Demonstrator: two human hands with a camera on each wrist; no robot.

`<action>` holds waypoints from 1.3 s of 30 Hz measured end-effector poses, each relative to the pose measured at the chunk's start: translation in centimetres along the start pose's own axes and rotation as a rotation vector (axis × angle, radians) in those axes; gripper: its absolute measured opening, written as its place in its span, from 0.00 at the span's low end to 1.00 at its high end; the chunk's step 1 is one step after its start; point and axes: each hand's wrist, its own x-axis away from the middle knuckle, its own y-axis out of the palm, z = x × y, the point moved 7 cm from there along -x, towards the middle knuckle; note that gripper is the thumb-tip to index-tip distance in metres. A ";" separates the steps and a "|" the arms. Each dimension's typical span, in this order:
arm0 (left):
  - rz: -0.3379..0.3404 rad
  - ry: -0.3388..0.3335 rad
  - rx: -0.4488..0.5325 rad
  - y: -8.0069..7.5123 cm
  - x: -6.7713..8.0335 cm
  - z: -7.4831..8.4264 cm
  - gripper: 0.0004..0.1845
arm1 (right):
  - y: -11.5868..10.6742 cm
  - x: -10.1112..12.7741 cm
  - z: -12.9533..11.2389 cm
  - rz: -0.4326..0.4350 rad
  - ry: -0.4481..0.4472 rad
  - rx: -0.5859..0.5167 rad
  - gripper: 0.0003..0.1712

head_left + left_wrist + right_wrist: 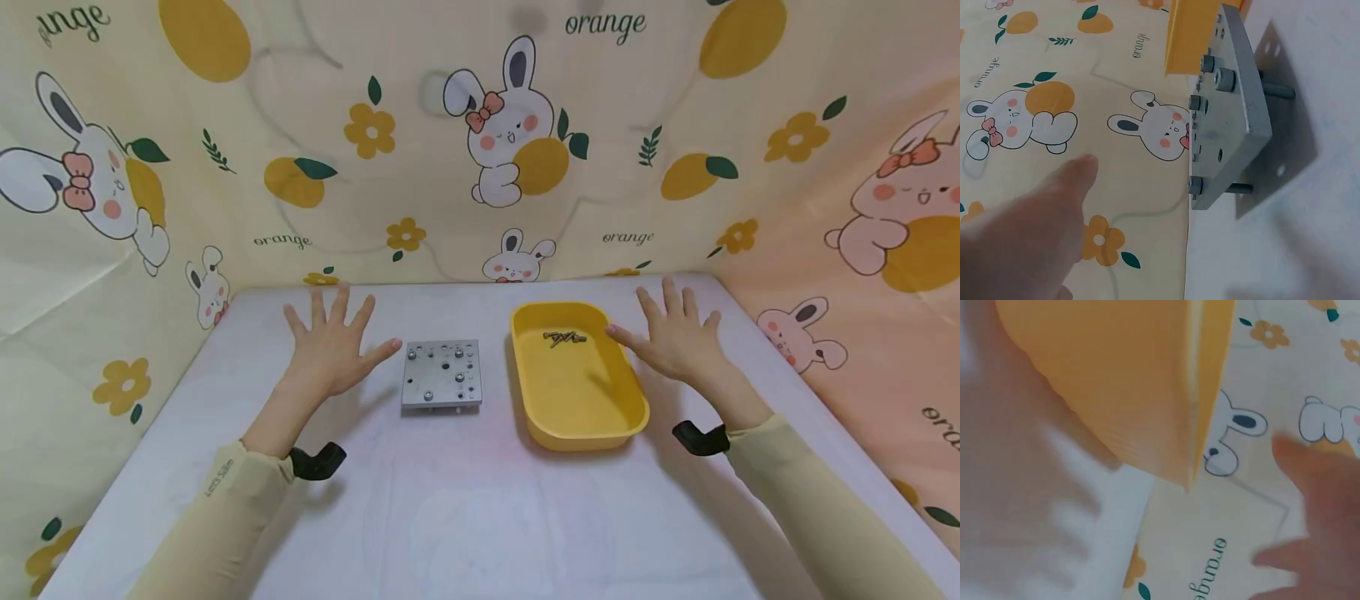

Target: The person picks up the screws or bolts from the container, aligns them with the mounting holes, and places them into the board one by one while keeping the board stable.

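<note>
My left hand [327,346] is spread above the table, left of a square metal plate [441,392], and holds nothing. Several socket-head screws [1225,79] stand in the plate's holes, and in the left wrist view their shanks reach out below its underside. The left thumb [1079,178] points toward the plate without touching it. My right hand [681,337], fingers also spread, hovers by the right side of a yellow tray [581,441]; in the head view its thumb overlaps the rim, and I cannot tell whether they touch. A small pile of screws [564,338] lies at the tray's far end.
A white cloth covers the table [450,517]. Printed fabric [420,200] with rabbits and oranges rises along the back and both sides. Each wrist carries a black camera mount, on the left [318,462] and on the right [701,438].
</note>
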 end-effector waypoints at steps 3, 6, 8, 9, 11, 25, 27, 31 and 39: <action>0.006 0.036 0.076 -0.2 -0.1 0.4 0.51 | -1.5 0.0 -0.4 0.151 -0.044 -0.181 0.46; -0.005 0.095 0.236 -0.3 0.0 1.0 0.49 | -2.9 -0.1 -0.9 0.228 -0.064 -0.392 0.31; -0.032 0.128 0.355 -0.3 0.1 1.5 0.50 | -3.4 -0.4 -1.3 0.214 -0.049 -0.521 0.26; -0.049 0.143 0.415 -0.2 0.2 1.8 0.50 | -3.4 -0.6 -1.5 0.187 -0.034 -0.590 0.25; -0.080 0.160 0.504 0.2 0.5 2.0 0.52 | -3.0 -1.3 -2.3 0.113 -0.002 -0.723 0.23; -0.080 0.155 0.712 4.1 2.6 3.5 0.56 | 1.4 -4.7 -5.7 -0.143 0.180 -1.081 0.21; -0.076 0.138 0.742 4.8 3.0 3.8 0.56 | 2.1 -4.9 -5.8 -0.159 0.218 -1.119 0.21; -0.061 0.088 0.801 6.1 3.5 3.9 0.53 | 3.6 -5.0 -6.3 -0.190 0.296 -1.144 0.21; -0.004 0.045 0.911 6.9 4.0 3.9 0.48 | 5.7 -4.8 -7.0 -0.219 0.360 -1.127 0.18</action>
